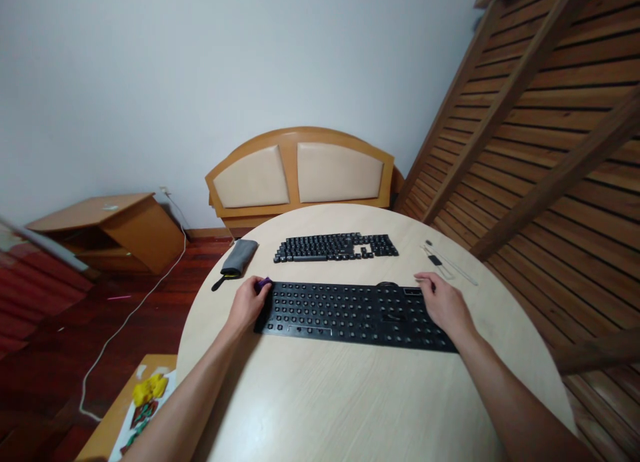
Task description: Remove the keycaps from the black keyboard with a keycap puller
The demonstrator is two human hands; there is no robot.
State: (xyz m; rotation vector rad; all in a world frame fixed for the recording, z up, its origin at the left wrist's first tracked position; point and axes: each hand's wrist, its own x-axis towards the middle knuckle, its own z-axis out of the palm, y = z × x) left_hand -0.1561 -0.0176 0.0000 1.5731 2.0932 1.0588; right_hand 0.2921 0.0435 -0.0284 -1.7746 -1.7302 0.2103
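Observation:
A black keyboard base [345, 312] with its keycaps off lies across the table in front of me. My left hand [247, 301] is closed at its upper left corner, pinching a small purple piece [263, 283], perhaps cloth, against the edge. At the right end, my right hand [445, 303] has its fingers bent over the keyboard's far edge, near the indicator panel. Behind the base, loose black keycaps [320, 247] are laid out in keyboard order, with a gap toward the right. A coiled black cable [387, 285] shows just past the base's far edge.
A grey pouch [240, 257] sits at the table's left edge. Right of the keycaps lie a wire keycap puller [436, 259] and a thin pale rod [465, 273]. The round table [360, 402] stands near a wooden headboard [300, 139], slatted wood [550, 149] and a low bench [160, 362].

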